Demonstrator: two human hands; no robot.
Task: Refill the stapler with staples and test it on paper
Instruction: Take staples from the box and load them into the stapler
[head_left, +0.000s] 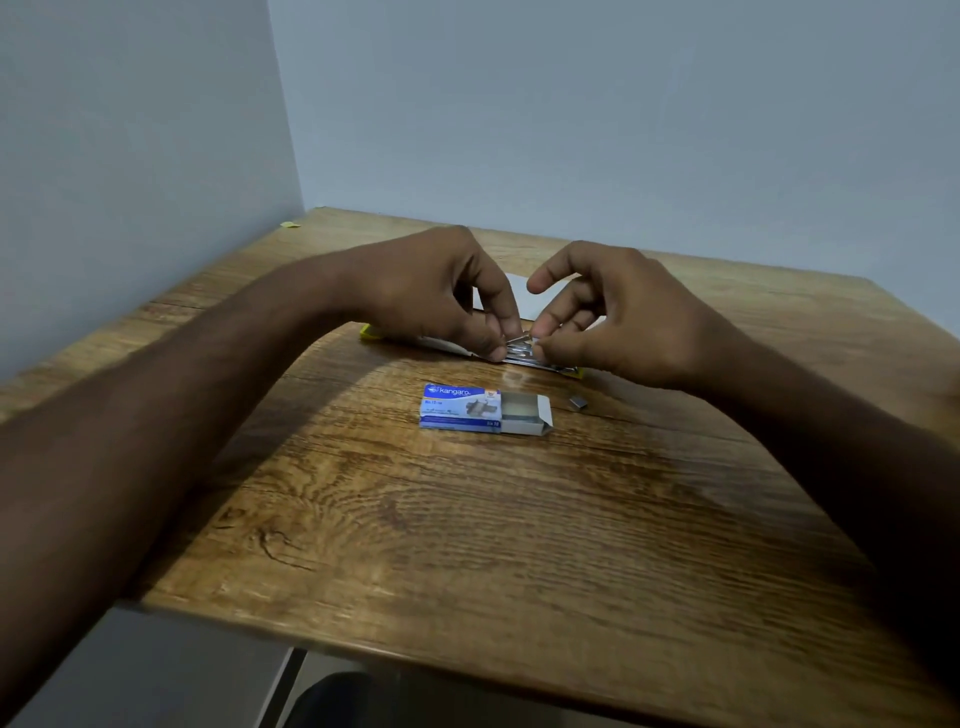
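A yellow stapler (550, 365) lies opened flat on the wooden table (467, 519), its metal staple channel showing between my hands. My left hand (441, 291) pinches the metal part at the channel with thumb and fingers. My right hand (613, 312) meets it from the right, fingertips pinched on a small strip of staples over the channel. White paper (519, 291) lies under and behind the hands, mostly hidden. A blue staple box (462, 408) sits nearer me, its inner tray (524, 413) slid out to the right.
A small loose block of staples (577, 402) lies right of the box. Walls close the table at the back and left. A tiny yellow scrap (291, 224) lies at the far left corner. The table's front edge is near me.
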